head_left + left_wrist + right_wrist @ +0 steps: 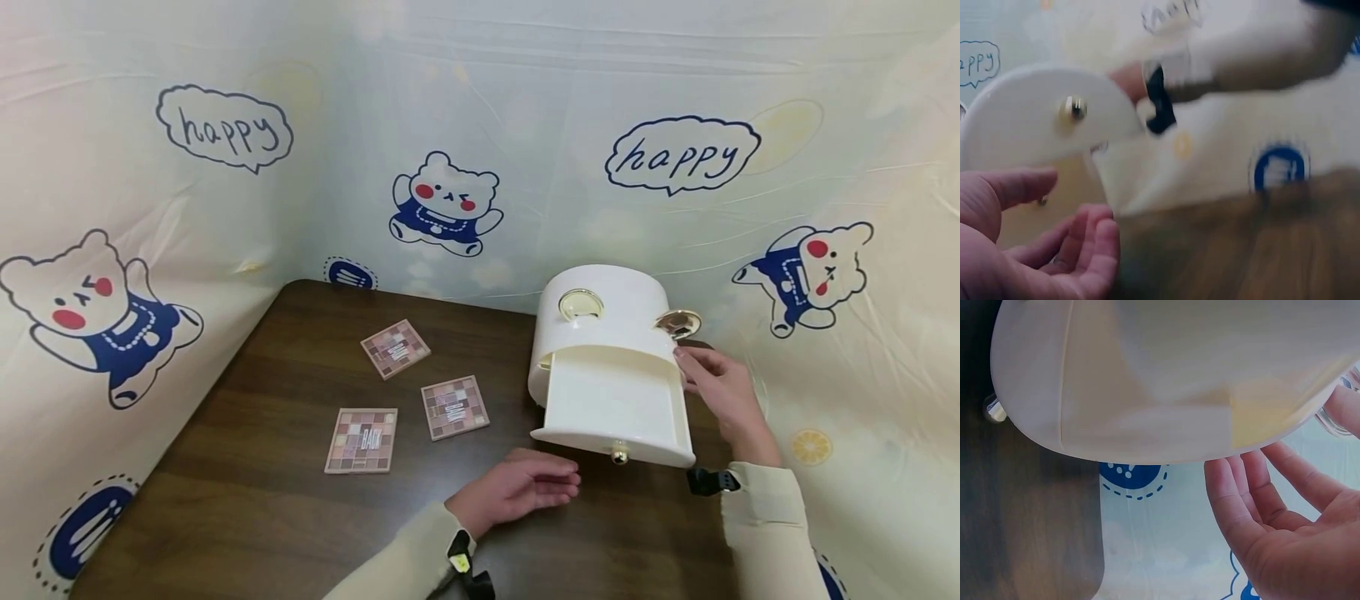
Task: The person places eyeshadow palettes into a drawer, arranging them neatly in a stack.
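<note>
A white rounded storage box (607, 304) stands at the table's back right, its upper drawer (615, 392) pulled out and bare inside. A gold knob (618, 457) sits on the drawer front. Another small knob (1042, 200) shows lower on the box in the left wrist view. My right hand (723, 396) rests its fingertips against the box's side, with the fingers (1229, 500) fairly straight. Just in front of the drawer, my left hand (517, 492) is relaxed and holds nothing. Three square eyeshadow palettes, left (362, 441), middle (454, 407) and back (395, 348), lie flat to the left.
Gold-rimmed round ornaments, one on the left (581, 304) and one on the right (678, 323), project from the box. The dark wooden table (247, 475) is bordered at its back and sides by a printed cloth (555, 100).
</note>
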`<action>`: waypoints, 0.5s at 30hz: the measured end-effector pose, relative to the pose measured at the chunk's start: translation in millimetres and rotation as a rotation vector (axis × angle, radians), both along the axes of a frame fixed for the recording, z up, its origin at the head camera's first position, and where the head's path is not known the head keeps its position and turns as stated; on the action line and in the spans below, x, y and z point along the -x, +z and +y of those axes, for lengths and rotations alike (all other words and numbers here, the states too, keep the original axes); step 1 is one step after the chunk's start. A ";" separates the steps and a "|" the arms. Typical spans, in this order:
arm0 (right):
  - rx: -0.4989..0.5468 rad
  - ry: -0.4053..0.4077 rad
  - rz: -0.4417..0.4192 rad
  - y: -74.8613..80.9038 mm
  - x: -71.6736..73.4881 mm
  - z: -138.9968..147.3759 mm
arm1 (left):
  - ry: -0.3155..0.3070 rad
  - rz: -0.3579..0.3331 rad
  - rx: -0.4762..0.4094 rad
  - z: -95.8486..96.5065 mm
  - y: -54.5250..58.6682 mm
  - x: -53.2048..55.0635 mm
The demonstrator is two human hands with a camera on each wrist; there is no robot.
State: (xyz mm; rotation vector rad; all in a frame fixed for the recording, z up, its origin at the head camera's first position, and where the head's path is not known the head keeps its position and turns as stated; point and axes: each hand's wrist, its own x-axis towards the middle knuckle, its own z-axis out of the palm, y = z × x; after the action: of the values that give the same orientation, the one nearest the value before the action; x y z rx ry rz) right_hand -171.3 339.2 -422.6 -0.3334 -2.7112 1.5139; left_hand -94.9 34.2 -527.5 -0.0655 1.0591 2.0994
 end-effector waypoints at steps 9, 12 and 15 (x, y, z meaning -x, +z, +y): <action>0.008 0.002 0.014 -1.0 0.1 1.8 | 0.127 0.404 0.482 -42.1 -16.5 24.9; 0.011 0.010 0.025 -1.7 0.2 2.7 | 0.171 0.534 0.601 -55.1 -15.4 31.1; 0.007 0.008 0.034 -1.9 0.0 3.1 | 0.192 0.653 0.696 -67.2 -14.4 37.4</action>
State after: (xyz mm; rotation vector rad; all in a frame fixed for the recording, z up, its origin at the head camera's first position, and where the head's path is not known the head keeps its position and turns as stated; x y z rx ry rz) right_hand -171.3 342.3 -424.4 -0.2951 -2.6848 1.5171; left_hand -132.3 -33.0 -541.9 0.2009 2.2180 1.8439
